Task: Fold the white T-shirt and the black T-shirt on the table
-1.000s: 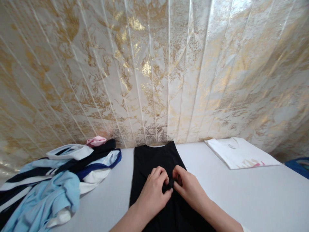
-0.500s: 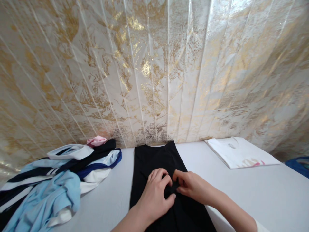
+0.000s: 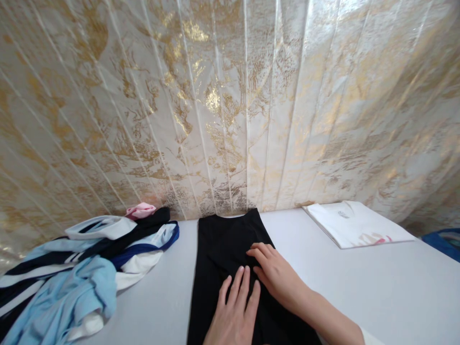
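A black garment [image 3: 226, 239] lies lengthwise on the white table, its curved neckline edge near the wall. Its lower part runs out of view at the bottom. My left hand [image 3: 235, 309] rests palm down on it, fingers stretched out and slightly spread. Just to the right and farther up, my right hand [image 3: 271, 270] touches the cloth with its fingers loosely bent and apart. Neither hand grips the fabric. Some of the garment's middle is hidden under both hands.
On the left is a heap of loose clothes [image 3: 82, 273] in light blue, black, white and navy, with a pink piece [image 3: 141, 210] on top. A folded white T-shirt [image 3: 354, 225] lies at the back right. Something blue [image 3: 442, 244] sits at the right edge. Behind stands a gold-patterned curtain [image 3: 230, 105].
Both hands have let go of the pinched black cloth. My left hand has moved nearer and flattened; my right hand has opened and turned palm down. The view has shifted slightly.
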